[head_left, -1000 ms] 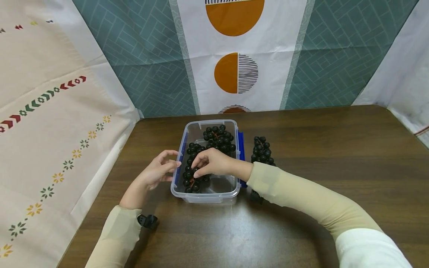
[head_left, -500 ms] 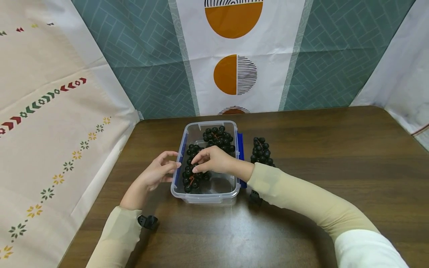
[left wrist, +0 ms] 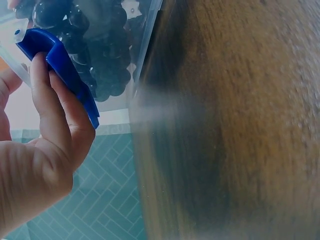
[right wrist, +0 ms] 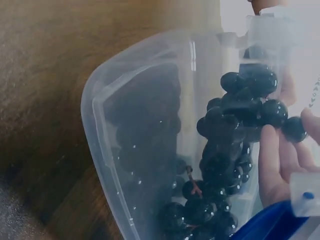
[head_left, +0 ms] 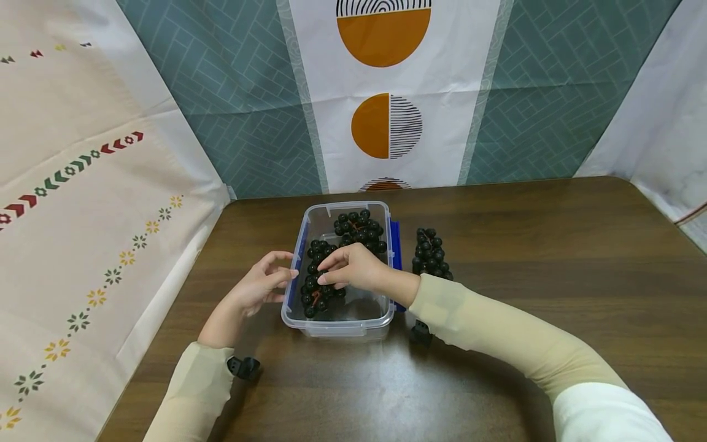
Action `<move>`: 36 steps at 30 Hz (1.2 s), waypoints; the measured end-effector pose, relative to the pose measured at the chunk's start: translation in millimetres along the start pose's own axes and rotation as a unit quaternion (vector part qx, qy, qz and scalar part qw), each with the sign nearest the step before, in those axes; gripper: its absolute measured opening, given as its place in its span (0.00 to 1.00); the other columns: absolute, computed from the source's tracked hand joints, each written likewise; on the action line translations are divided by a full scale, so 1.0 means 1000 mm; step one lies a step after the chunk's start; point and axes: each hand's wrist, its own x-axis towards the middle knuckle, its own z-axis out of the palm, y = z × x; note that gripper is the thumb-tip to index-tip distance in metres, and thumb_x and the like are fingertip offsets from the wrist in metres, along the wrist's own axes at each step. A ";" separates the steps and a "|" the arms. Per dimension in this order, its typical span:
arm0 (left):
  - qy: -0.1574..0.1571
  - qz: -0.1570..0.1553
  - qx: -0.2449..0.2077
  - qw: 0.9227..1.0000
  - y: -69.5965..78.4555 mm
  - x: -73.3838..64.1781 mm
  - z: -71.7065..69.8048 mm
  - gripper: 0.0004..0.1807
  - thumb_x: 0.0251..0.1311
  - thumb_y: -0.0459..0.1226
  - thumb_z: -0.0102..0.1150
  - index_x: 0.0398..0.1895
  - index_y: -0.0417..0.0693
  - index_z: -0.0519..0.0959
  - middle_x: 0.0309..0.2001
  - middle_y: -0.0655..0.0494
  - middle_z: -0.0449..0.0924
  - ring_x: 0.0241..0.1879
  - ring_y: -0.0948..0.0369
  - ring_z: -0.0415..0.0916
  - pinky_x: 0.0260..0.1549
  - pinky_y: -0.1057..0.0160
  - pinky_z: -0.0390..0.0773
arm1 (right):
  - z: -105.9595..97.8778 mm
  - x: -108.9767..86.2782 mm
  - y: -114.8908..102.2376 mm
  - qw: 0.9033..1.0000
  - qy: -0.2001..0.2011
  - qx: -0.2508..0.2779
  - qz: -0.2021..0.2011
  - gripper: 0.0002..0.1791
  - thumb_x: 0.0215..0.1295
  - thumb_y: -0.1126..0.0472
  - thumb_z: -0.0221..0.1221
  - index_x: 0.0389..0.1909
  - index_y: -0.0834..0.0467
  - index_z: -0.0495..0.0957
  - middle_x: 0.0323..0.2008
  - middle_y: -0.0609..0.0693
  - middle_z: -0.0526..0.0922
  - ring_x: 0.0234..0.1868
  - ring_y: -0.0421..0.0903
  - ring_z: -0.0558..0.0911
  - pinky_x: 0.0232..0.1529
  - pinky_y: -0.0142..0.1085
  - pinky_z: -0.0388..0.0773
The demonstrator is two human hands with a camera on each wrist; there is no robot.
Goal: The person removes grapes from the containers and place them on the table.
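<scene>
A clear plastic container [head_left: 353, 325] with blue side latches stands on the table, without a lid on top. Two bunches of black grapes lie inside: one bunch [head_left: 361, 230] at the back right, the other [head_left: 315, 294] along the left side. My left hand [head_left: 262, 283] holds the container's left edge, its fingers against the blue latch [left wrist: 65, 72]. Reaching in over the right rim, my right hand [head_left: 353, 267] pinches grapes of the left bunch [right wrist: 294, 129] between thumb and fingers. The hand hides part of this bunch.
A third bunch of grapes [head_left: 431, 255] lies on the wooden table [head_left: 552, 258] just right of the container, partly hidden by the right sleeve. Patterned cloths [head_left: 243, 110] hang behind and to the left.
My right hand's thumb and fingers have shifted slightly on the left bunch. The left hand stays on the container edge. The head view has tilted up a little.
</scene>
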 end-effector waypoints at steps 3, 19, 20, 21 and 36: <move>0.001 0.000 -0.002 1.000 0.000 0.000 0.000 0.27 0.64 0.38 0.52 0.65 0.45 0.57 0.46 0.48 0.71 0.40 0.59 0.75 0.36 0.61 0.80 | 0.002 -0.003 -0.002 1.000 0.013 0.011 0.007 0.15 0.60 0.62 0.64 0.46 0.64 0.81 0.43 0.56 0.85 0.38 0.45 0.85 0.39 0.37 0.82; 0.007 -0.003 -0.007 1.000 0.001 0.000 0.003 0.27 0.64 0.37 0.53 0.64 0.46 0.58 0.45 0.48 0.71 0.39 0.59 0.76 0.35 0.60 0.81 | 0.009 -0.009 -0.002 0.995 0.053 0.087 0.001 0.14 0.64 0.66 0.60 0.49 0.66 0.77 0.40 0.56 0.80 0.39 0.44 0.82 0.38 0.40 0.82; 0.008 -0.003 -0.007 1.000 0.002 0.000 0.002 0.27 0.64 0.37 0.52 0.64 0.46 0.58 0.45 0.48 0.71 0.39 0.59 0.76 0.35 0.60 0.81 | 0.009 -0.009 -0.002 0.994 0.054 0.090 0.000 0.14 0.64 0.66 0.60 0.49 0.66 0.77 0.40 0.56 0.80 0.39 0.44 0.82 0.38 0.40 0.82; 0.008 -0.003 -0.006 1.000 0.002 -0.001 0.002 0.27 0.64 0.37 0.52 0.64 0.46 0.58 0.45 0.48 0.71 0.39 0.59 0.76 0.35 0.60 0.81 | 0.008 -0.009 -0.002 0.994 0.055 0.092 -0.001 0.14 0.64 0.66 0.59 0.49 0.66 0.77 0.40 0.56 0.80 0.39 0.44 0.82 0.39 0.40 0.82; 0.007 -0.007 -0.003 1.000 0.002 0.000 0.002 0.27 0.63 0.38 0.52 0.64 0.46 0.59 0.44 0.49 0.72 0.39 0.59 0.75 0.35 0.60 0.80 | -0.005 -0.010 0.000 0.993 0.031 0.111 -0.026 0.16 0.65 0.66 0.58 0.52 0.67 0.76 0.42 0.56 0.79 0.41 0.44 0.81 0.42 0.40 0.82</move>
